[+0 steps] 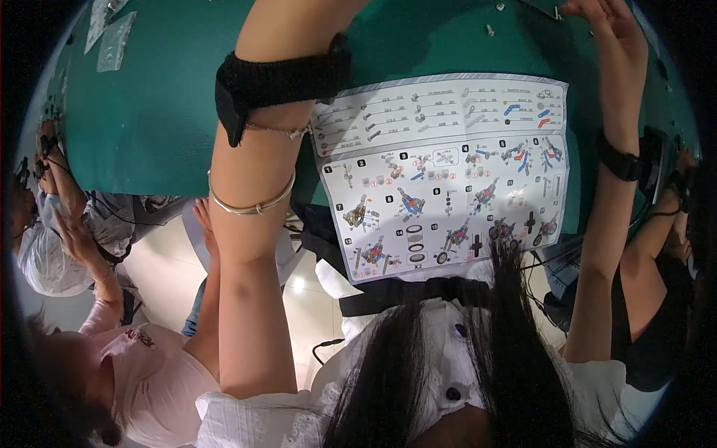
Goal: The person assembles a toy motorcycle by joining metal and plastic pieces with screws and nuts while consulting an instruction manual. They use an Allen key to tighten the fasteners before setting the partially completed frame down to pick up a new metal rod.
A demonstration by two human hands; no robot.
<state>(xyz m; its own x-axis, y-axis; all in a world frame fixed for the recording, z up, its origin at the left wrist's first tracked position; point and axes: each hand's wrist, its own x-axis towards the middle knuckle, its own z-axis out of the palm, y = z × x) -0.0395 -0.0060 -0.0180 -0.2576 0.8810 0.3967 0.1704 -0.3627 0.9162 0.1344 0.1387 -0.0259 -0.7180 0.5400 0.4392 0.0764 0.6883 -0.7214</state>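
My left arm reaches up past the top edge, so only the back part of my left hand shows above a black wrist strap; its fingers are out of sight. At the upper right, my right hand is over the green table with its visible fingers apart and nothing seen in them. The fingertips are partly cut off by the frame. A small metal piece lies just left of them. Between my arms, a printed assembly sheet with parts and step drawings hangs over the table's near edge.
Another small metal piece lies beyond the sheet. Clear plastic bags are at the table's far left. A person in a pink shirt sits at my left, and another person's arm is at the right. Dark cables run under the table edge.
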